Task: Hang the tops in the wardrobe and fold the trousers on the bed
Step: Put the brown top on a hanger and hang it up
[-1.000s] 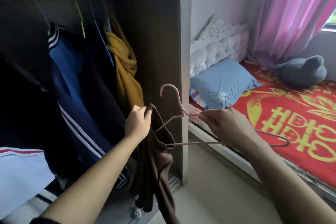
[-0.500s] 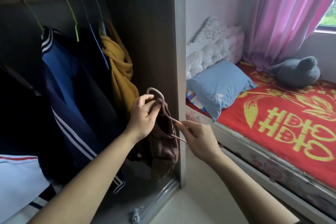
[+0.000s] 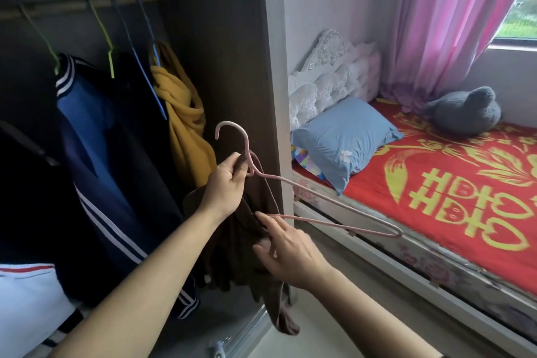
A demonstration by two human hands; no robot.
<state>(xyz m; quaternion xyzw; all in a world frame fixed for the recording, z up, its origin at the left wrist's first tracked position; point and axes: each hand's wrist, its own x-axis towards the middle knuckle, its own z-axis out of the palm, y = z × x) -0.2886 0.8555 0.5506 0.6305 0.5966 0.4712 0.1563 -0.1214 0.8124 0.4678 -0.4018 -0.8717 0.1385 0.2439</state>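
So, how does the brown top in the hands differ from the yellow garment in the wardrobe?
The brown top is off the rail, gripped by the left hand together with a pink hanger; the yellow garment hangs from the rail on a blue hanger. The brown top is dark and droops lower; the yellow garment is bright and sits higher. Both are soft, bunched cloth.

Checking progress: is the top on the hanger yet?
Partly: one hanger arm sticks out bare; the other is hidden inside the brown top.
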